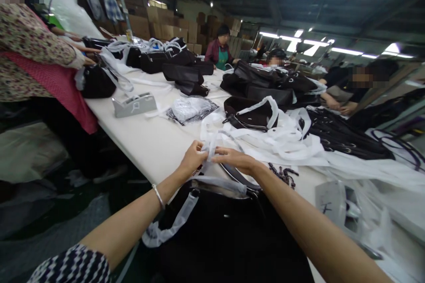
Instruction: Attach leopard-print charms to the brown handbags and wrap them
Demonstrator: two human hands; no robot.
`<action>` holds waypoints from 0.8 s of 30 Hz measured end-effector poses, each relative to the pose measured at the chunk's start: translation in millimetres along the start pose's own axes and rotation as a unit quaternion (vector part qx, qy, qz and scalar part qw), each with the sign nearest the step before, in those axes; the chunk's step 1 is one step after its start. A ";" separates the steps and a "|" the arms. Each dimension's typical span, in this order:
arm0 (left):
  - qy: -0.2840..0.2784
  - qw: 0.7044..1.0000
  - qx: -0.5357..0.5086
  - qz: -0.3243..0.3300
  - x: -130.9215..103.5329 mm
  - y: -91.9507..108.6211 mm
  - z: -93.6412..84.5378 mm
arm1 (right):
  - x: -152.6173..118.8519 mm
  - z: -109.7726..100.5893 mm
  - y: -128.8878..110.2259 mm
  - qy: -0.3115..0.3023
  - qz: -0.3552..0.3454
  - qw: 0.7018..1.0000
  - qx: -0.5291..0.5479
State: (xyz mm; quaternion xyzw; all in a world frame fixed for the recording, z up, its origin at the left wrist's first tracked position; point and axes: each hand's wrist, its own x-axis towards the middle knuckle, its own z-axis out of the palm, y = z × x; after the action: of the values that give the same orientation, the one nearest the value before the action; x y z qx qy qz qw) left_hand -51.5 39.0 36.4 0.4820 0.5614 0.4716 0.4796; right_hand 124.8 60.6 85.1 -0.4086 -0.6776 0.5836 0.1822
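Left hand [195, 157] and right hand [234, 159] pinch white wrapping [211, 145]; black bag's [232, 234] left-side strap [184, 216] is covered; wrapping appears unfinished.

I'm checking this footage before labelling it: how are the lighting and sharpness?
Head view: tube lights at upper right glare white; head view: the near black bag sinks into dark with little surface detail; head view: the white strip between left hand and right hand looks soft; head view: right forearm seems stretched toward the corner.
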 end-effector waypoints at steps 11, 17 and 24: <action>0.101 0.973 -0.198 0.069 -27.8 -9.1 -35.8 | 12.9 5.0 10.6 0.225 0.132 0.965 0.016; -0.143 0.965 -0.182 0.122 -42.5 22.8 -39.0 | -51.1 7.5 8.3 -0.017 0.170 0.958 -0.232; -0.355 0.924 -0.131 0.057 -15.7 47.9 -6.2 | -71.1 25.7 6.5 -0.123 0.157 0.898 -0.393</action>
State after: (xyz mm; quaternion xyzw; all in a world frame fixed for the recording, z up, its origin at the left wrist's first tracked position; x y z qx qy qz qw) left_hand -52.2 27.4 85.8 0.5822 0.2593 0.3658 0.6782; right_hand 151.0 -10.5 88.9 -0.4731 -0.7958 0.3366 -0.1717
